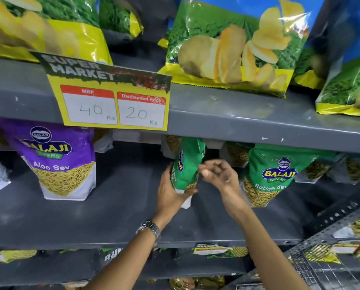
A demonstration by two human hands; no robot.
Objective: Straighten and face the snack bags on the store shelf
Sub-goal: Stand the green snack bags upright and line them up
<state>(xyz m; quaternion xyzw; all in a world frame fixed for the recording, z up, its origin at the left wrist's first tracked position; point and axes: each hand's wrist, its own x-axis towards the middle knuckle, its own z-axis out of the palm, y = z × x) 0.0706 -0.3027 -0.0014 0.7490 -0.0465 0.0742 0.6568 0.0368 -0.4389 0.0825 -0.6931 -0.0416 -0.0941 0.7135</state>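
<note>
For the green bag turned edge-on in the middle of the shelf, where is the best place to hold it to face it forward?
Probably by its two narrow side edges, low down. The green bag stands upright but is turned sideways, with its logo facing left. The left hand already cups the bottom left; the right hand at the right edge could help twist it square like the neighbouring bag.

On the middle shelf point(112, 216), an Aloo Sev bag point(62, 164) stands at the left and a Ratlami Sev bag point(269, 174) at the right. Between them, a turned bag point(187, 164) sits between the left hand point(170, 195) and right hand point(220, 174). Chip bags point(233, 45) stand on the upper shelf point(237, 114), whose near edge carries a price card point(112, 101) at left.
</note>
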